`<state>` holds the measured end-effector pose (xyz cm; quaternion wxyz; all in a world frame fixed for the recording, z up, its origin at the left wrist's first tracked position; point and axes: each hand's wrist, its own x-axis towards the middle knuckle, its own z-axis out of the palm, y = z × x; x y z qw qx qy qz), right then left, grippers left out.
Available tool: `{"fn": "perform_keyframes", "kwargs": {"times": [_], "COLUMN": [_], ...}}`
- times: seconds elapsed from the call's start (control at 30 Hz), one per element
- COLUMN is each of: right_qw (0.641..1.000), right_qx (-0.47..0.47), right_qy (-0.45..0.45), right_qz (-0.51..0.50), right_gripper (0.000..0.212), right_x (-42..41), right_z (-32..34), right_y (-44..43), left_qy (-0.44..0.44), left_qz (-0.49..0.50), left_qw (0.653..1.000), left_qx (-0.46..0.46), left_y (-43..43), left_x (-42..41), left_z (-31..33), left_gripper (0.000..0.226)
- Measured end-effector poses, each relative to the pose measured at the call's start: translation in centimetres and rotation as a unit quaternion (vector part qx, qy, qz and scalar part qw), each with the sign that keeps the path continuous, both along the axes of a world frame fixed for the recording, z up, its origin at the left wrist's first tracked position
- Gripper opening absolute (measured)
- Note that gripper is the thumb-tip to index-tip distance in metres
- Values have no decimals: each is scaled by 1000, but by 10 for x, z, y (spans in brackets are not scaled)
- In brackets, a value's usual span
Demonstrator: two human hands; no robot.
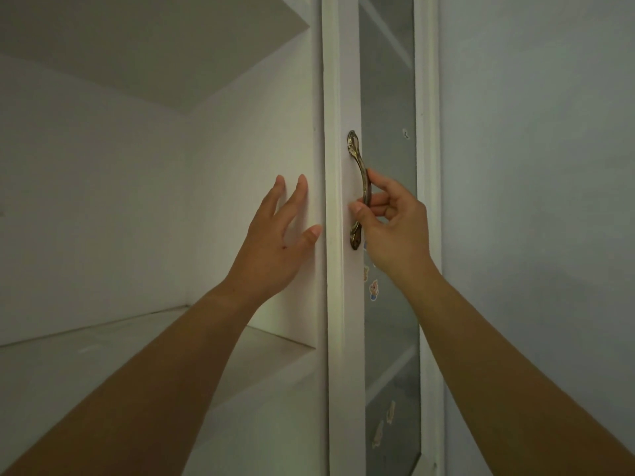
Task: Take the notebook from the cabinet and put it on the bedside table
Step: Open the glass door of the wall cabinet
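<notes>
- Two hands are up at the cabinet [319,97], and no notebook shows anywhere in my view; the open compartment at about 9 o'clock from the hands has a bare shelf [86,355], so I cannot say where the notebook lies.
- My right hand [388,225] is curled around the brass door handle [359,190], fingers hooked behind the bar and the thumb pressing its front.
- My left hand [278,231] is spread flat, fingers apart, resting against the white side panel [275,108] just inside the open compartment, at 9 o'clock from the handle.
- The handle's long axis runs straight from 12 to 6 o'clock, mounted on the white frame of the glass door [388,166], which carries small stickers [374,290] lower down.
- Behind that glass I make out shelves only dimly; whether the notebook sits there I cannot tell.
- Its heading and long axis stay unknown to me until it is visible.
- My guess is that a notebook will be light, flat and somewhat bendy, with covers that may slide; I would pinch it near the spine, thumb on top and fingers beneath.
- I judge this is the door-handling step, with the pickup not yet begun.
</notes>
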<state>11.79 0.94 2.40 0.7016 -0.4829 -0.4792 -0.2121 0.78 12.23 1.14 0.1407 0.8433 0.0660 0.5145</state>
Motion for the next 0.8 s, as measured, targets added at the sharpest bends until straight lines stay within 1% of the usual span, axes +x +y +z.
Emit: {"fn": "perform_keyframes", "kwargs": {"times": [0.3, 0.47, 0.8], "right_qw": [1000, 1000, 1000], "right_qx": [-5, 8, -7], "right_qy": [-9, -8, -22], "right_qz": [-9, -17, -20], "right_gripper": [42, 42, 43], "right_x": [0, 0, 2], "right_z": [1, -1, 1], "right_y": [-2, -7, -12], "left_qy": [5, 8, 14], "left_qz": [2, -19, -21], "left_qw": [1000, 1000, 999], "left_qx": [15, 13, 20], "left_y": [2, 5, 7], "left_x": [-1, -3, -2], "left_z": [0, -1, -2], "left_gripper": [64, 64, 64]}}
